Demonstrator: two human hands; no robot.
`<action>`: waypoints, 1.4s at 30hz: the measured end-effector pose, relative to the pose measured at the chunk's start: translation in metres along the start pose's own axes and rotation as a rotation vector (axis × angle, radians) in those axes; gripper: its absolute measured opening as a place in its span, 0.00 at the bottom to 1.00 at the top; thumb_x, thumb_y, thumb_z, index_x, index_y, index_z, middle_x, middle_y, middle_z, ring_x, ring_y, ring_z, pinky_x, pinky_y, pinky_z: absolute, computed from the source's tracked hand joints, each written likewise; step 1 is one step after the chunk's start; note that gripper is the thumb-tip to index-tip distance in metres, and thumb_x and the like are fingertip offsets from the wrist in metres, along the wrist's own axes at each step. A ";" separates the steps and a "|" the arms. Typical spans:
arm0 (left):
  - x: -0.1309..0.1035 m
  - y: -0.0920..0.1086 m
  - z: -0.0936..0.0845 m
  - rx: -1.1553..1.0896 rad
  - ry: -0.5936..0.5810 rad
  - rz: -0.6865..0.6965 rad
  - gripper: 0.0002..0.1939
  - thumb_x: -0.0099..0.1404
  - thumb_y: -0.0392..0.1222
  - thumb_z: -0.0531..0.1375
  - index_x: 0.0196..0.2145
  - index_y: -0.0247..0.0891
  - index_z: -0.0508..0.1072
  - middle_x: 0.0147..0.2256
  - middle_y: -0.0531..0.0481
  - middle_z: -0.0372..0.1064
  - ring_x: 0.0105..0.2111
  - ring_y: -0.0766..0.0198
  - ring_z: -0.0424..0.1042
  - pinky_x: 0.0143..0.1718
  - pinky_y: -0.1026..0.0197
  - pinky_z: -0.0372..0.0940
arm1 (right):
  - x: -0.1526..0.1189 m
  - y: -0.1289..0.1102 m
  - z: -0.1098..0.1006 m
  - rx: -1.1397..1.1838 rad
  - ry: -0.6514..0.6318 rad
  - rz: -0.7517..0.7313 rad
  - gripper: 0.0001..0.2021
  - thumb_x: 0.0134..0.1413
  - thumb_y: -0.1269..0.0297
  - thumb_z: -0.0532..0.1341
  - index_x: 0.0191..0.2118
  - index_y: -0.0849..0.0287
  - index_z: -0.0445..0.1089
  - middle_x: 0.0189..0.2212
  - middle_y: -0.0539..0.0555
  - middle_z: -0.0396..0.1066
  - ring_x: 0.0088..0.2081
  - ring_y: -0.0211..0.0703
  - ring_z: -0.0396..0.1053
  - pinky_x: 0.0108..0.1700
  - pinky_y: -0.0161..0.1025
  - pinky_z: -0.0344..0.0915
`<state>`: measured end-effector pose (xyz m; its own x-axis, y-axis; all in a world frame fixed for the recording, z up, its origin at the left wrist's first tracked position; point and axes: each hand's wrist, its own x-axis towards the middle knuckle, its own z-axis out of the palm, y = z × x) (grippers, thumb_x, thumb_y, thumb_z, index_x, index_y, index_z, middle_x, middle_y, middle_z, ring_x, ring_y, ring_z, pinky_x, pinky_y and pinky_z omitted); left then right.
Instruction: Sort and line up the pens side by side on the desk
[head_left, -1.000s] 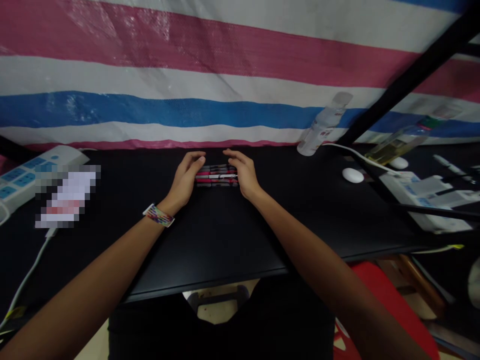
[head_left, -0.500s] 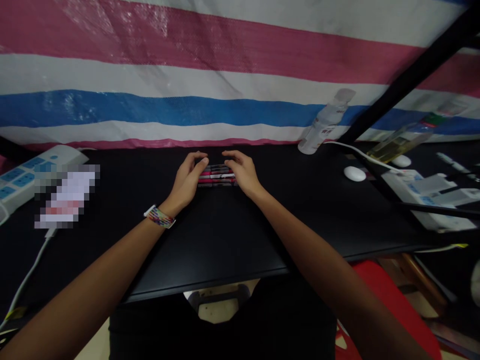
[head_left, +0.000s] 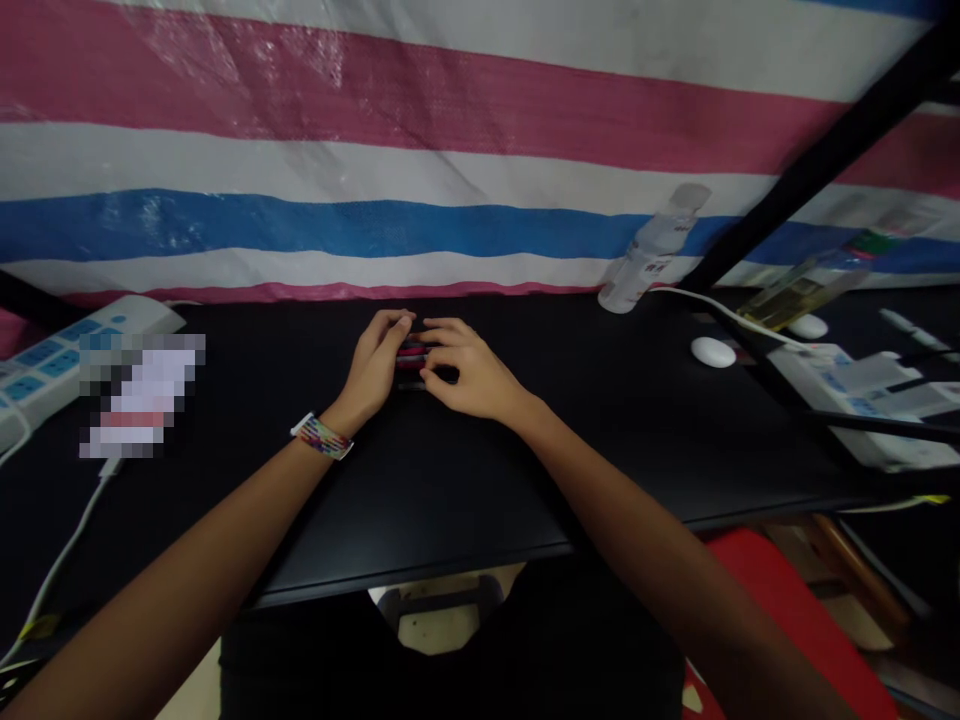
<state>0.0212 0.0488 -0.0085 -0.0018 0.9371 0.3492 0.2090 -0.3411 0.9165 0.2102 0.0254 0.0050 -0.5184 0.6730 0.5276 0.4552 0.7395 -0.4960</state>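
Observation:
Several slim pens (head_left: 412, 358), pink and dark, lie side by side on the black table (head_left: 420, 480). Their left ends are against my left hand (head_left: 377, 362), whose fingers curve over that side with the thumb apart. Over the right part of the pens is my right hand (head_left: 474, 372); its thumb and index finger are bent toward each other at the lower pens, and the other fingers stretch left. Most of the pens' length is hidden by my right hand. A woven band is round my left wrist.
On the left are a power strip (head_left: 142, 318) and a blurred-out phone-like object (head_left: 142, 395) on a white cable. A white bottle (head_left: 649, 255), white mouse (head_left: 713, 352), oil bottle (head_left: 810, 290) and another power strip (head_left: 840, 400) stand or lie right. Striped sheeting (head_left: 450, 230) hangs behind.
My right hand has moved left over the pens, its thumb and index finger now bent into a ring. The left hand has stayed nearly in place. Less of the pens shows.

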 end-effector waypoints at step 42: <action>0.004 0.005 -0.017 0.236 0.058 0.203 0.11 0.75 0.46 0.62 0.38 0.40 0.81 0.31 0.51 0.77 0.34 0.59 0.75 0.40 0.57 0.68 | 0.006 0.040 -0.020 0.832 0.312 0.630 0.08 0.60 0.57 0.72 0.38 0.56 0.83 0.29 0.50 0.77 0.27 0.37 0.69 0.31 0.36 0.69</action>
<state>0.0057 0.0493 0.0008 0.0091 0.8434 0.5372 0.4324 -0.4877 0.7584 0.2393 0.0591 0.0022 -0.1035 0.9887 0.1085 -0.1185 0.0961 -0.9883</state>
